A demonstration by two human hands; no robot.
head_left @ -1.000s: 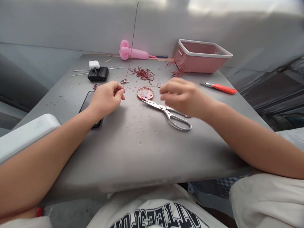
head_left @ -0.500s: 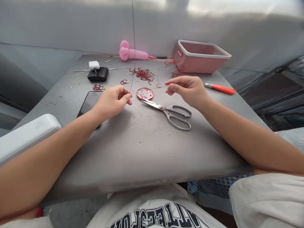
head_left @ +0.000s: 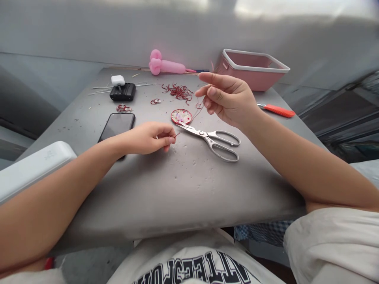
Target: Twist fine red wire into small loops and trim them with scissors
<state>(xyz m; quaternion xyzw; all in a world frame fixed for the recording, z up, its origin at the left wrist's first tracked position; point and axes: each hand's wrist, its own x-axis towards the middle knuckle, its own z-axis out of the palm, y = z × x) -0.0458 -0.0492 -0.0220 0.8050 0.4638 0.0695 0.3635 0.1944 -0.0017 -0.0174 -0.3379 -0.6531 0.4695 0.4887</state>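
Left hand (head_left: 148, 138) hangs low just left of the scissors (head_left: 202, 134), fingers curled, pinching a thin thread (head_left: 197, 114). Right hand (head_left: 231, 99) is raised beyond the scissors, index finger extended leftward; the thread slants up to it, though whether it grips cannot be told.

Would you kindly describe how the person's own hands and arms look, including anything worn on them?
The left hand and right hand are ungloved, with no watch or bracelet visible. The right sleeve is loose, plain and off-white, ending near the elbow; only a little of the similarly pale left sleeve shows.
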